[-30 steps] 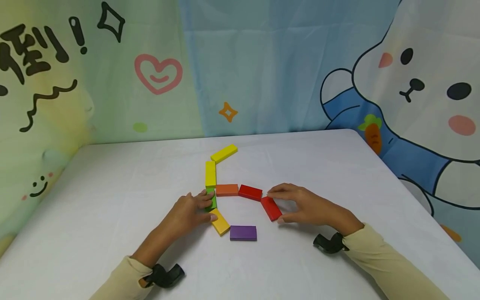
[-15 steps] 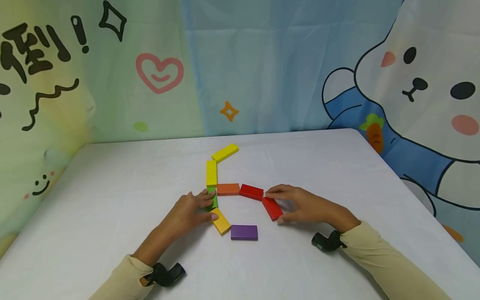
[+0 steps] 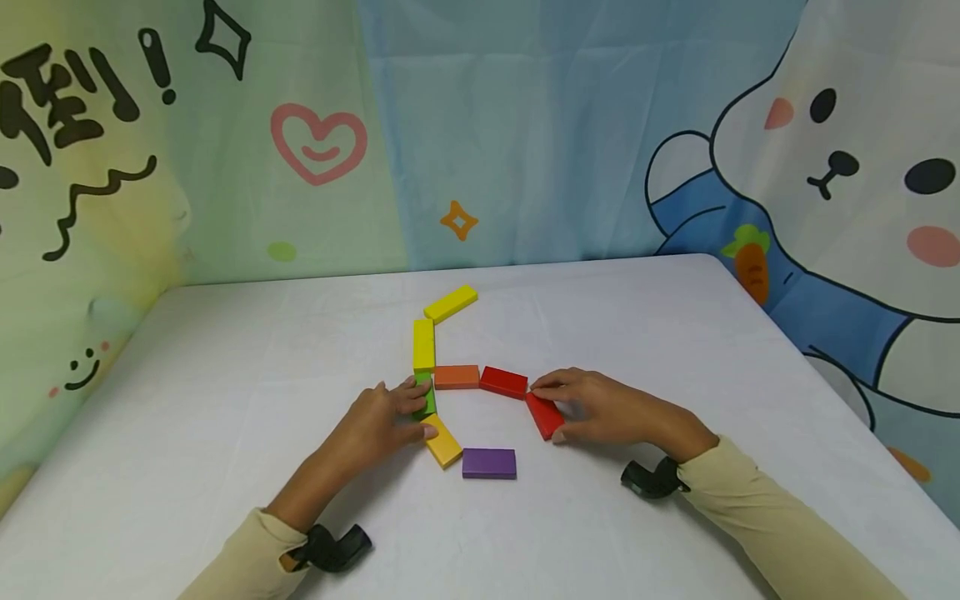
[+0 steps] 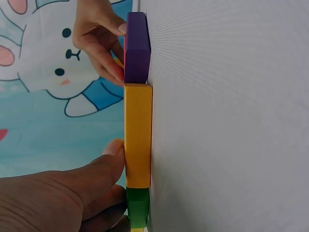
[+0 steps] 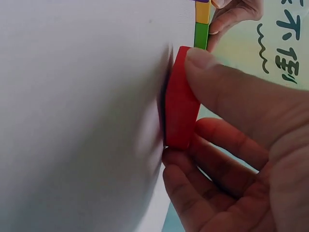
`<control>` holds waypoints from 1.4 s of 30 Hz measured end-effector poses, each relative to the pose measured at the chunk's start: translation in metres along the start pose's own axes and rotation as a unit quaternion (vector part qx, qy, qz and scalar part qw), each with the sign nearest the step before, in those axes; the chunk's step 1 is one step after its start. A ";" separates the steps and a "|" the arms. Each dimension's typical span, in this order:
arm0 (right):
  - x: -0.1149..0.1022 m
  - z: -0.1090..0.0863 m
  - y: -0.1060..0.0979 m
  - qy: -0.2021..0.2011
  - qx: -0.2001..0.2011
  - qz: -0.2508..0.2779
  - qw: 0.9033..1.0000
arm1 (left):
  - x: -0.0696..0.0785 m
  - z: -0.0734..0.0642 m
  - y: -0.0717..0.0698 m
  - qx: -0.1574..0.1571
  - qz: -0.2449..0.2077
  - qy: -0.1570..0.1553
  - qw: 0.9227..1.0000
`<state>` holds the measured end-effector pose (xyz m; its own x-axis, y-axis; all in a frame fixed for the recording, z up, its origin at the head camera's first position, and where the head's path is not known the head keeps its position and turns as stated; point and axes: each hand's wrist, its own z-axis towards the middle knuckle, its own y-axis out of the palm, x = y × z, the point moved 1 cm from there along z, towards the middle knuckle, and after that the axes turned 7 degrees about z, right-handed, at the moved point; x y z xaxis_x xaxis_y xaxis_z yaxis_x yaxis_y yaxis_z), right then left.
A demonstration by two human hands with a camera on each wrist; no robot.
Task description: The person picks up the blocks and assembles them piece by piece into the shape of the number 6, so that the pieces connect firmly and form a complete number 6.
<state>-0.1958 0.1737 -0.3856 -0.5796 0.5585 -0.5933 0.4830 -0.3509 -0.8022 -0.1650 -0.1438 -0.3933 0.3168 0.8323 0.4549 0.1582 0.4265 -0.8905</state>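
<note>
In the head view flat coloured blocks lie end to end on a white table. My left hand (image 3: pixel 378 423) rests its fingers on the green block (image 3: pixel 427 402), its thumb on the amber block (image 3: pixel 446 446). The left wrist view shows that thumb at the top edge of the amber block (image 4: pixel 138 135). My right hand (image 3: pixel 611 408) pinches a red block (image 3: pixel 543 418) at the row's right end. Up close, its thumb lies near one end of this red block (image 5: pixel 181 106), fingers at the other. A second red block (image 3: pixel 503 382) and an orange block (image 3: pixel 457 377) adjoin it.
Two yellow blocks, one upright in the row (image 3: pixel 423 345) and one slanted (image 3: pixel 451 303), extend toward the back. A purple block (image 3: pixel 489 464) lies at the front, its corner by the amber one. A printed cloth backdrop (image 3: pixel 525 133) stands behind the table.
Both hands keep their places at the blocks, with only a very slight shift of the right hand. The whole head view drifts a little; the blocks' layout looks the same.
</note>
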 end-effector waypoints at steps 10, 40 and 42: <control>-0.005 0.000 0.004 0.025 0.019 0.000 1.000 | 0.002 0.000 -0.001 -0.006 -0.002 -0.008 1.000; -0.045 0.006 0.024 0.120 0.085 -0.041 0.988 | 0.002 0.000 -0.001 -0.007 -0.003 -0.014 1.000; -0.046 0.006 0.026 0.125 0.089 -0.045 0.987 | 0.002 0.000 -0.001 -0.006 -0.004 -0.012 1.000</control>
<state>-0.1607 0.1343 -0.3793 -0.4244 0.7532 -0.5026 0.3007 -0.4064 -0.8628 -0.1649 -0.1424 -0.3914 0.2930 0.8368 0.4624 0.1730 0.4293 -0.8865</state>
